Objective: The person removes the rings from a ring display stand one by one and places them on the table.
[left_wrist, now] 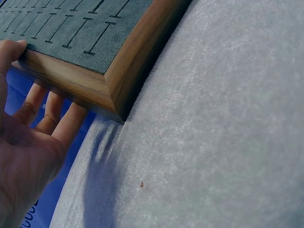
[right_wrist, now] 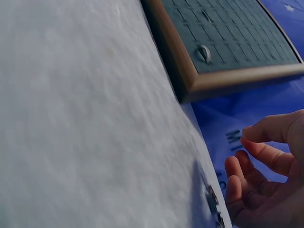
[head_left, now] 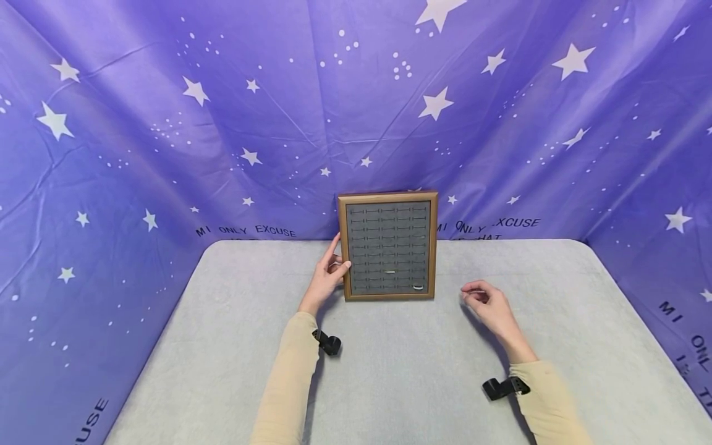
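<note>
Frame [head_left: 387, 246] stands upright at the table's [head_left: 222, 346] far edge, against the starry blue cloth [head_left: 167, 123] | left hand [head_left: 327, 277] holds its left side, thumb in front, fingers behind | 1 ring [head_left: 418, 287] sits low right in its slots | right hand [head_left: 489, 308] hovers near, well apart, fingers loosely curled, holding nothing.

Both hands [head_left: 328, 278] [head_left: 489, 307] forward, fingers relaxed
</note>
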`<state>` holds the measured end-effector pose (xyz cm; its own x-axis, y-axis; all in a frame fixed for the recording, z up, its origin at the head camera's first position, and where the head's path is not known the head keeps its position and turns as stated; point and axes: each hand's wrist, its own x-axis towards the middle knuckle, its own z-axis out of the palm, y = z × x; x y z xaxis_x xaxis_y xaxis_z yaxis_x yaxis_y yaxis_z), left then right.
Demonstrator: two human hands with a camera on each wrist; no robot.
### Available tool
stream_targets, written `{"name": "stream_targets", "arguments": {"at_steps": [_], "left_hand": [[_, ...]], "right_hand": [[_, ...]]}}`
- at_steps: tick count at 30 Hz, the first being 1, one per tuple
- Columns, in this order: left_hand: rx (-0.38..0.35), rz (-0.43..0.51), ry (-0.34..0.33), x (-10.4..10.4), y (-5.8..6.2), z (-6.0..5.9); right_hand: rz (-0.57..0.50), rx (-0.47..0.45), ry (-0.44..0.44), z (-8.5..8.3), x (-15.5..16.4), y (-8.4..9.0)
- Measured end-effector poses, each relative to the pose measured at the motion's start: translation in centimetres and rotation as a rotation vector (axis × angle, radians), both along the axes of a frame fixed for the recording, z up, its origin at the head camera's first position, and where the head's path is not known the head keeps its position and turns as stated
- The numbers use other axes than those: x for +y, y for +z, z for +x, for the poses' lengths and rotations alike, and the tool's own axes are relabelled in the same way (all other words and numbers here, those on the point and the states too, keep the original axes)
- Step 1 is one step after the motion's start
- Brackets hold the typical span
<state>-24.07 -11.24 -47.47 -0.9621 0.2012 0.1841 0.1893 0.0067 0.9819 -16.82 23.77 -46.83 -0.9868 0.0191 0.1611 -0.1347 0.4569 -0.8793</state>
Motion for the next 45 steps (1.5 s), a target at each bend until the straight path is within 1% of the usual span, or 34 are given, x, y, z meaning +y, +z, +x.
{"name": "stream_targets", "arguments": {"at_steps": [5,8,13,22,30,38,41,45], "left_hand": [[0.002,0.002,-0.001,0.0,0.0,0.0],[0.0,0.002,-0.001,0.0,0.0,-0.1],[-0.009,0.004,-0.001,0.0,0.0,0.0],[-0.011,0.005,-0.009,0.1,0.0,-0.1],[-0.009,0.004,-0.011,0.0,-0.1,-0.1],[-0.016,0.009,-0.006,-0.1,-0.1,-0.1],[-0.015,0.013,-0.007,-0.1,-0.1,-0.1],[-0.007,0.017,-0.015,-0.1,-0.2,-0.1]], "right_hand": [[-0.004,-0.015,0.014,-1.2,-0.2,-2.6],[-0.014,-0.007,0.031,-1.4,-1.0,-3.1],[-0.029,0.009,0.069,-1.5,-2.5,-3.2],[0.007,0.038,0.098,-2.0,-4.4,-3.4],[0.1,0.092,0.102,-2.0,-5.2,-3.1],[0.104,0.125,0.104,-2.0,-5.9,-2.9],[0.118,0.13,0.098,-2.1,-6.0,-2.9],[0.148,0.107,0.08,-2.3,-6.0,-3.1]]}}
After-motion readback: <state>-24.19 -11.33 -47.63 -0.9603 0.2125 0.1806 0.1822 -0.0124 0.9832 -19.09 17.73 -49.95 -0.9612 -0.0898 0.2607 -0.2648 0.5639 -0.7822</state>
